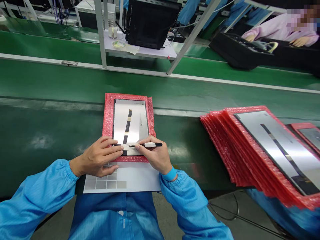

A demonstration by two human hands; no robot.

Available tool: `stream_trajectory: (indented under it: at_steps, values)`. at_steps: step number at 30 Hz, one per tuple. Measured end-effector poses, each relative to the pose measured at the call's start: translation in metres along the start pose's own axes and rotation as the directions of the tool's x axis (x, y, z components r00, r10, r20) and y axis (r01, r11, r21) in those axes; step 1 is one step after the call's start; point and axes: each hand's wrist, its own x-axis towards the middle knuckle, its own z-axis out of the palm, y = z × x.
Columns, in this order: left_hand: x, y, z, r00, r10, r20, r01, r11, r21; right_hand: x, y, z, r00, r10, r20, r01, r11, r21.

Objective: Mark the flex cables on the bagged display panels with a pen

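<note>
A silvery panel [130, 121] with a dark flex cable [127, 126] down its middle lies on a red bubble-wrap sheet [108, 115] on the green bench. My left hand [98, 156] rests on the panel's near edge, its fingers pressing a pale strip [131, 146] down there. My right hand [156, 156] is closed around a white and black pen-like tool [150, 145], whose tip touches that strip. Just under both hands lies a white sheet [135, 181] with several grey squares [106, 182].
A stack of red bubble-wrap sheets [240, 160] with another panel [282, 146] on top sits at the right. Beyond the green conveyor [62, 83] stand a white frame [100, 33], a black monitor [151, 23], and a person in pink [280, 28] at a black tray.
</note>
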Motion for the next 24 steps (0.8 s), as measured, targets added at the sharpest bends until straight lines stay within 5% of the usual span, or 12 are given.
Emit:
stream_trajectory:
  at_steps: [7,16,24]
  values:
    - [-0.002,0.003,-0.003,0.975,-0.042,0.217,0.034,0.999,0.04,0.0,-0.002,0.0,1.0,-0.015,0.005,0.015,1.0,-0.011]
    - [0.0,0.008,0.001,0.952,-0.116,0.284,0.091,0.991,0.098,-0.001,0.0,0.002,0.987,0.16,-0.022,-0.148,0.949,0.279]
    - [-0.002,0.011,0.002,0.925,-0.167,0.342,0.116,0.98,0.164,0.0,0.0,0.002,0.987,0.156,-0.039,-0.136,0.941,0.311]
